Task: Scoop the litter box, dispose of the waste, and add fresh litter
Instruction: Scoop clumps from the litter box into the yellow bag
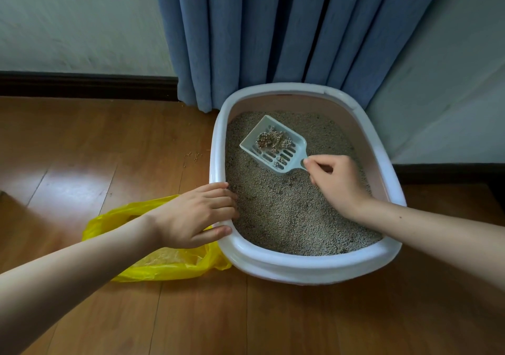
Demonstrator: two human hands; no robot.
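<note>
Litter box: a white-rimmed litter box (306, 265) with pinkish inner walls stands on the wooden floor (90, 160), its far end against the blue curtain (273, 32).
Litter: grey-brown granular litter (287, 212) covers the box bottom, lying between the two hands and beyond them.
Right hand: the right hand (337, 186) is over the litter inside the box, fingers curled, pinching the handle of the scoop (274, 145) between thumb and fingers.
Scoop: pale, slotted, held tilted just beyond and to the left of the right hand, its wide mouth pointing away from that hand; whether its lower edge touches the litter cannot be told.
Clump: a clump (273, 140) of stuck-together granules lies in the scoop pan, near its middle.
Left hand: the left hand (196, 214) rests on the left rim of the box, fingers straight and close together, reaching over the rim toward the litter, thumb along the rim's near part.
Bag: a yellow plastic bag (164, 265) lies on the floor under the left wrist, touching the box's outer wall, its mouth open.
Spill: a few stray granules (192, 156) lie on the floor beyond the left hand, beside the box.
</note>
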